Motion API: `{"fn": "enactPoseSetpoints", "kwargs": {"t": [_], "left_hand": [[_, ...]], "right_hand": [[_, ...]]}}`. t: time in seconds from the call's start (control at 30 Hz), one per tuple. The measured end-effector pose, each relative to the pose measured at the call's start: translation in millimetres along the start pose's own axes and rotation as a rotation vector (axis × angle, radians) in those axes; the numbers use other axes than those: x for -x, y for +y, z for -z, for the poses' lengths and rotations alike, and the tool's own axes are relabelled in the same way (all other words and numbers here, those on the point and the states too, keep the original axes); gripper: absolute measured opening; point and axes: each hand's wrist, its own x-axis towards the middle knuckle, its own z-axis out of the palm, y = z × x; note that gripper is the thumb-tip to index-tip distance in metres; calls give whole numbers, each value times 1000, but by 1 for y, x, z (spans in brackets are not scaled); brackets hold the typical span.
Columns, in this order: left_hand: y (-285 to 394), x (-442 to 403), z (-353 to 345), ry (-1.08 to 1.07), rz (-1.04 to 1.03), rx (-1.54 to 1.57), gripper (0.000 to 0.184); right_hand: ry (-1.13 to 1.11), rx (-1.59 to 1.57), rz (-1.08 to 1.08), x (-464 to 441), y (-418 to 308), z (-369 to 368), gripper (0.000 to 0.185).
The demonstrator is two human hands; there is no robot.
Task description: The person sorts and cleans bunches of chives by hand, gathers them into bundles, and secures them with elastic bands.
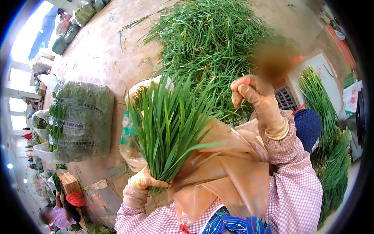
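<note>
My left hand [146, 179], in a pale rubber glove, is closed round the lower end of a bunch of garlic chives [167, 128]. The long flat green leaves fan upward, and one blade sticks out to the right. My right hand [253, 91], gloved too, is raised to the right of the bunch with its fingers curled in; whatever they may hold is hidden. Beyond both hands lies a large loose heap of green leaves [210, 50]. A tan plastic apron [222, 171] covers my lap.
Plastic-wrapped bales of greens [83, 121] stand at left. Bundled chives [319, 93] lie at right, near a dark crate [286, 96] and a white board [311, 64]. Another person [62, 218] is at lower left. A brown blur hides part of the upper right.
</note>
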Motion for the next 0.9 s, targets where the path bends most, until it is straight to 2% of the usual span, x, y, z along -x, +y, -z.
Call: {"fn": "enactPoseSetpoints", "kwargs": {"t": [0.13, 0.2, 0.27, 0.4, 0.47, 0.5, 0.53, 0.6, 0.63, 0.7, 0.73, 0.8, 0.87, 0.9], "left_hand": [[-2, -1, 6, 2, -17, -44, 50], [3, -3, 4, 2, 7, -44, 51], [2, -6, 5, -7, -9, -57, 51], [-2, -4, 9, -41, 28, -32, 50], [-1, -2, 11, -45, 10, -50, 50], [0, -2, 11, -54, -10, -69, 50], [0, -3, 11, -59, -7, -65, 50], [-1, -4, 10, 13, -48, -91, 51], [-3, -5, 12, 5, -46, -90, 51], [-9, -5, 19, -58, -42, -43, 55], [-13, -5, 23, -61, -42, -45, 55], [-15, -6, 28, -107, -20, -63, 58], [-15, -9, 31, -146, -17, -79, 59], [-14, -10, 31, -177, -12, -95, 60]], "right_hand": [[35, 170, -5, -23, 14, 15, 31], [-50, 168, -208, -32, 18, 16, 34], [-113, 126, -175, -38, 30, 12, 37], [-289, 49, -261, -54, 41, 0, 33], [-193, 593, 151, -53, 45, -8, 36], [-173, 737, 165, -52, 40, -8, 36], [-171, 740, 158, -53, 44, -7, 36], [178, 348, 255, -54, 62, -5, 31], [241, 219, 343, -64, 70, 9, 24], [263, 41, -39, -65, 56, 25, 19], [215, 85, -135, -67, 54, 30, 18], [55, 78, -231, -69, 61, 18, 24], [-114, 41, -268, -72, 70, 9, 42], [-186, 44, -293, -76, 71, 6, 43]]}}
